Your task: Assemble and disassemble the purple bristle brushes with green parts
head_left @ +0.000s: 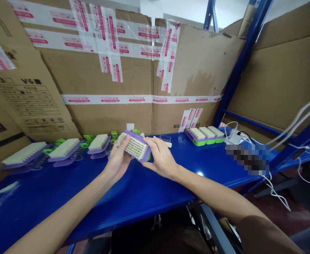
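Note:
Both hands hold one purple and green brush (135, 147) above the blue table, its cream bristles facing up toward the camera. My left hand (118, 155) grips the left end, thumb lying on the bristles. Around the right end are the fingers of my right hand (161, 153), with green showing beside them. Behind and left of the hands, similar purple brushes lie bristles up: one near the hands (98, 143), another further left (64, 148) and a third at the far left (24, 153). Green parts (86, 141) and clear plastic pieces lie between them.
At the back right stand several green-based brushes (206, 134) side by side. A white power strip (235, 136) with cables sits at the right end of the blue table (155, 194). Taped cardboard (112, 81) walls the back; a blue metal post (241, 63) rises at right.

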`<state>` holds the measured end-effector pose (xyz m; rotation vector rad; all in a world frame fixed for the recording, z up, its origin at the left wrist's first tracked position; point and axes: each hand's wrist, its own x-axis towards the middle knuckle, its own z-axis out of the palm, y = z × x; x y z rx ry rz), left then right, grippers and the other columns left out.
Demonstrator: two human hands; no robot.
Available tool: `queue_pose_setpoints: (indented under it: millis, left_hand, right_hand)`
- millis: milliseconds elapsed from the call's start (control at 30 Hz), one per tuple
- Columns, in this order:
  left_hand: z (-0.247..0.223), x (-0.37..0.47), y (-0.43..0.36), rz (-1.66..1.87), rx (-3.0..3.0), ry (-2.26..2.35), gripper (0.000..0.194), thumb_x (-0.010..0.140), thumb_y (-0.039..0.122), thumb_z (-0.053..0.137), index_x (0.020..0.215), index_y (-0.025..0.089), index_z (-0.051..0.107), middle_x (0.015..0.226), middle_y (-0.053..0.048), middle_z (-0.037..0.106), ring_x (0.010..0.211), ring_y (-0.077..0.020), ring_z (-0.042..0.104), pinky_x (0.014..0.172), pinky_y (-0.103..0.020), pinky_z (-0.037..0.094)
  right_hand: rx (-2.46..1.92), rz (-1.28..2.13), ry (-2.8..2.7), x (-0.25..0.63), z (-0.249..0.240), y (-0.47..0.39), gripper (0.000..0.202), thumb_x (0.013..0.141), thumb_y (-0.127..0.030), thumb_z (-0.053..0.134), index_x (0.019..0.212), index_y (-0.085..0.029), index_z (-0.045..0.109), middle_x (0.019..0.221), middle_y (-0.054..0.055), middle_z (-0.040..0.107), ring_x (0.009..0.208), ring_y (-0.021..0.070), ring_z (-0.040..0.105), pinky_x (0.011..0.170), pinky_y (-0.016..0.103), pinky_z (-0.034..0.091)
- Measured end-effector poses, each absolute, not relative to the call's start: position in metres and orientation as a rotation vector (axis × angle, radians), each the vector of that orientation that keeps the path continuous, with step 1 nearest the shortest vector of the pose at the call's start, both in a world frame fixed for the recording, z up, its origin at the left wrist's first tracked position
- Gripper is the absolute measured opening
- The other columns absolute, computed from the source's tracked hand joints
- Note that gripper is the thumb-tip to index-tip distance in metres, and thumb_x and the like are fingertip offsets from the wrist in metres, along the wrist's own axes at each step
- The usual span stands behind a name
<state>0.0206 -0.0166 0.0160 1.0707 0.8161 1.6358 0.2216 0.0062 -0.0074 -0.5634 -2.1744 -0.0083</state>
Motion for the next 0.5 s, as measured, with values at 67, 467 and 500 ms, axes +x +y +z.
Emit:
queue_pose_setpoints:
  millis: [67,467,500]
  left_hand:
    - [0.0154,0.0166,-0.0153,1.59,1.077,0.834,0.056,0.09,0.064,0.09,0.125,0.023,0.073,0.129,-0.013,0.082,0.12,-0.0362,0.08,0.089,-0.046,0.073]
    - [0.0153,0.0164,-0.015,1.606,1.1,0.753,0.058,0.094,0.069,0.083,0.135,0.029,0.074,0.146,-0.011,0.078,0.138,-0.0358,0.074,0.098,-0.044,0.073]
    - [0.0152,0.0174,-0.0157,1.603,1.104,0.759,0.059,0.094,0.07,0.083,0.135,0.029,0.074,0.144,-0.011,0.079,0.138,-0.0365,0.074,0.099,-0.045,0.073]
  right_hand:
    - [-0.581,0.046,-2.164,0.2232,-0.0071,0.0073,0.091,0.098,-0.044,0.085,0.175,-0.03,0.037,0.165,0.018,0.06,0.154,0.0436,0.056,0.133,0.069,0.042]
    - [-0.539,0.275,-1.91,0.2176,-0.001,0.0041,0.093,0.094,-0.038,0.087,0.171,-0.031,0.034,0.161,0.015,0.058,0.148,0.037,0.06,0.126,0.06,0.05]
    - [-0.529,0.283,-1.919,0.2176,-0.0018,0.0051,0.092,0.093,-0.039,0.087,0.169,-0.031,0.036,0.159,0.015,0.059,0.147,0.0372,0.06,0.125,0.06,0.051]
